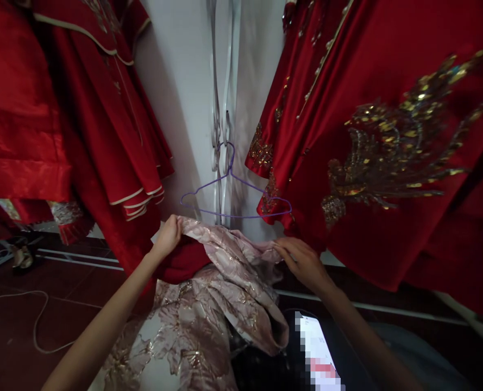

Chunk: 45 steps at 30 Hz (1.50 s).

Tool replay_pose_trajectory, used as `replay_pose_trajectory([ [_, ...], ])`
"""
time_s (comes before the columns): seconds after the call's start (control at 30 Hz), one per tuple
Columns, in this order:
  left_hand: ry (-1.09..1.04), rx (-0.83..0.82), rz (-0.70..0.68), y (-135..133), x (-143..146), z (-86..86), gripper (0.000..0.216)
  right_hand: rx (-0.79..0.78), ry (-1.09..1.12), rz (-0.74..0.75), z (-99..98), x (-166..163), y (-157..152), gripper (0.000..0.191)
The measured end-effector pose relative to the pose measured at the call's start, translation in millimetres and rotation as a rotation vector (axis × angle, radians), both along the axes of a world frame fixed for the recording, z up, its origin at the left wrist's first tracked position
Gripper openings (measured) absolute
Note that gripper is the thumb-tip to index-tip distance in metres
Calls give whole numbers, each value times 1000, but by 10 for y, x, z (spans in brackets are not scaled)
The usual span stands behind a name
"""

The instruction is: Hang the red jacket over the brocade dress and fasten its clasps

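My left hand [168,237] is closed on the upper left edge of a pink brocade garment [208,304] with a gold floral pattern. My right hand [302,260] pinches the same garment at its right edge. The cloth hangs down between my arms and bunches in the middle. Just above it a purple wire hanger [235,195] hangs empty from a white metal rack [224,81] against the wall. A dark red cloth [182,263] shows under the pink garment by my left hand.
Red embroidered dresses hang at the left [86,108] and right [388,136], the right one with gold sequin work. A lit phone screen [318,353] lies below my right forearm. A white cable [37,315] trails on the dark red floor, with shoes [21,255] at far left.
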<state>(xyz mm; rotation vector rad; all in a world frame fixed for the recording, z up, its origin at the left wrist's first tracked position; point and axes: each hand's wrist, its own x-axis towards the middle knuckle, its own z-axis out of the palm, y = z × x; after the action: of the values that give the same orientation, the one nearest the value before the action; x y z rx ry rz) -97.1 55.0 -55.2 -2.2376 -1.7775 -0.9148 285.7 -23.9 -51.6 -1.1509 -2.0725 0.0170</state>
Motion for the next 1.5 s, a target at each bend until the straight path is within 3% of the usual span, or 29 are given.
replay_pose_trajectory([
  [0.07,83,101,-233,-38,253,188,18,88,-57,23,174,-57,53,22],
  [0.17,194,155,-462,-47,649,399,16,184,-66,6,366,-88,213,21],
  [0.3,278,150,-593,45,1037,379,13,222,155,-102,444,5,519,27],
  [0.5,264,101,-551,56,1186,113,19,201,401,-375,298,487,805,36],
  [0.67,216,98,-579,-60,1088,105,19,162,455,-502,293,679,754,39],
  [0.93,235,80,-531,-25,1090,103,20,243,447,-463,323,606,716,37],
  [1.23,243,85,-572,-116,1103,125,20,372,335,-449,408,501,854,37],
  [1.37,224,78,-605,-140,1149,128,20,395,245,-381,562,305,887,35],
  [1.5,171,91,-627,-216,1371,102,18,363,155,-321,654,-3,943,32],
])
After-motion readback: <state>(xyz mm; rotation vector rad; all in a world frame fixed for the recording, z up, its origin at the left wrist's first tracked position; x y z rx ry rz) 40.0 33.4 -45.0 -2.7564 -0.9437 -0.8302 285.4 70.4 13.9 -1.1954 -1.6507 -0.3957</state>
